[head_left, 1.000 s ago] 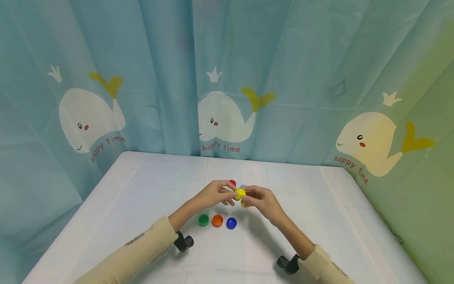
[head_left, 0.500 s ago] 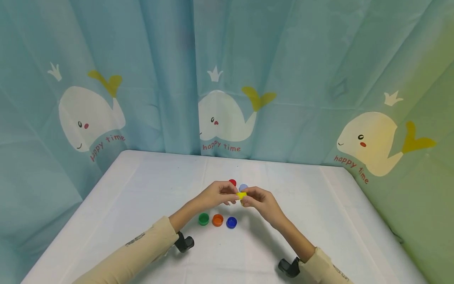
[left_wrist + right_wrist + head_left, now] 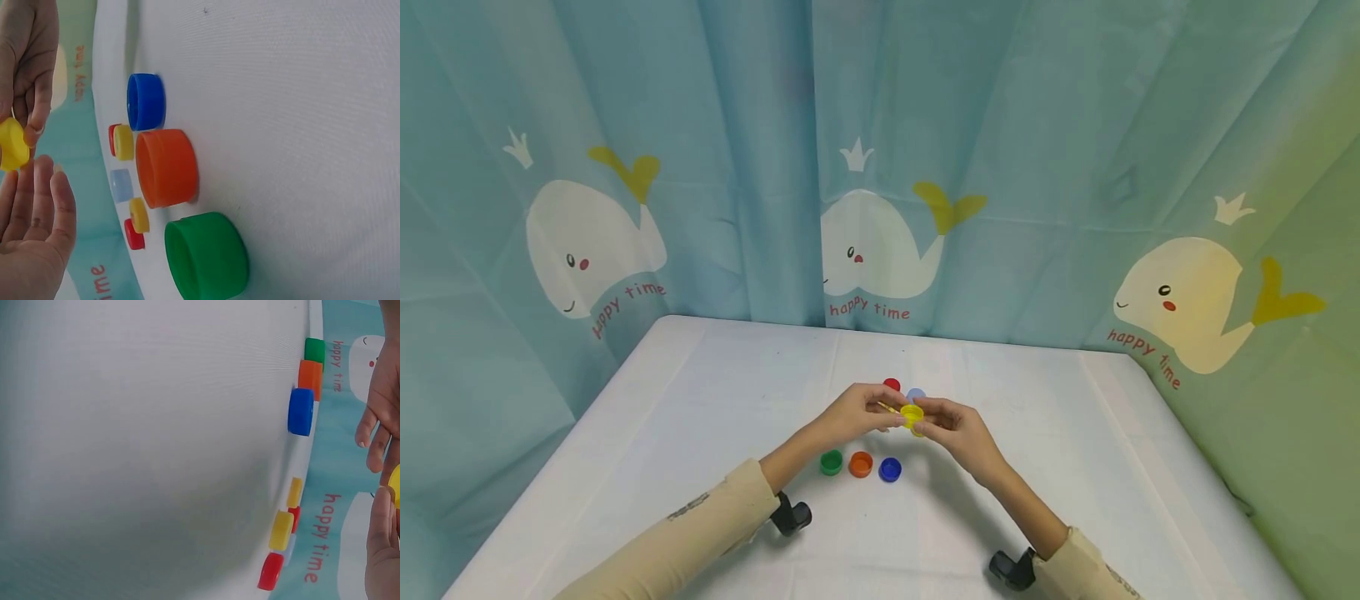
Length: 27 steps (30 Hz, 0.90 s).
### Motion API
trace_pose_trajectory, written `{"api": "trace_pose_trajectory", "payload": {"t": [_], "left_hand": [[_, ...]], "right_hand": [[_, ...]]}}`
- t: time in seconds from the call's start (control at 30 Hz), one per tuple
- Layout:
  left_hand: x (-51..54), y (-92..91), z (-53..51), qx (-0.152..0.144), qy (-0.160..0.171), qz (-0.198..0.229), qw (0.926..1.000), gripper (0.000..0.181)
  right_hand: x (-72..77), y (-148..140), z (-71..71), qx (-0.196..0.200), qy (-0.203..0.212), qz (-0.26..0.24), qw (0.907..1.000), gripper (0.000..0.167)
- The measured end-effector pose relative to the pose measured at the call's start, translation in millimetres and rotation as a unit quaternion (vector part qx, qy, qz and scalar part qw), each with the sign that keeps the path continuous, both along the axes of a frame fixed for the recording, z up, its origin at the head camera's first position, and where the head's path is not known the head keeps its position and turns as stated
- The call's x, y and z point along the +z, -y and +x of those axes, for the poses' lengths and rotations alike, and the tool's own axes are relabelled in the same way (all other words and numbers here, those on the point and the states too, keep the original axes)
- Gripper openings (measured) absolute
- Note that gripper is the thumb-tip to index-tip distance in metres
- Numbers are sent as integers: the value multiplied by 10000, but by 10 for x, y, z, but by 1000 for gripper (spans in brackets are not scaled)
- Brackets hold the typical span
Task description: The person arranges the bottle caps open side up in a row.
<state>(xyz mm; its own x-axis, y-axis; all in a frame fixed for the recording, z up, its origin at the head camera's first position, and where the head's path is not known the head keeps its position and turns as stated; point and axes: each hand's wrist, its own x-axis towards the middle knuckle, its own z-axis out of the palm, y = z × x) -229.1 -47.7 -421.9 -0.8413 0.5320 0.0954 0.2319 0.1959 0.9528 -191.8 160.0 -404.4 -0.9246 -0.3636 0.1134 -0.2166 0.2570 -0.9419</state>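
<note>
"Where's room to pass?"
"Over the desk, centre-left and centre-right of frame."
"And lower middle?"
"A green cap, orange cap and blue cap obstruct it; above, the left hand and right hand do."

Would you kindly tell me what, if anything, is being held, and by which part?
A yellow cap is held by opposite sides of its outer wall, the left grip at one, the right grip at the other.

Beyond my right grip I see a blue-green curtain printed with white whales and red lettering; beneath that grip, a white tabletop
</note>
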Motion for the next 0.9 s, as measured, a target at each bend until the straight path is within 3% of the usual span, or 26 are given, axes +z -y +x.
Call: {"api": "trace_pose_trajectory", "payload": {"t": [0.1, 0.27, 0.43, 0.63, 0.9], "left_hand": [[-16, -11, 8, 12, 17, -6, 10000, 27], [-50, -28, 12, -25, -34, -80, 10000, 25], [-73, -47, 14, -26, -372, -573, 9977, 23], [-112, -64, 18, -265, -937, -1293, 9868, 24], [-194, -146, 48, -402, -1178, -1977, 9723, 20]], "right_hand": [[-37, -14, 2, -23, -84, 142, 9999, 39], [-231, -67, -89, -119, -115, 282, 9995, 36], [-340, -122, -136, -136, -520, 759, 9957, 32], [-370, -154, -128, 144, -1085, 1506, 9825, 26], [-408, -168, -109, 658, -1318, 2284, 9623, 26]]}}
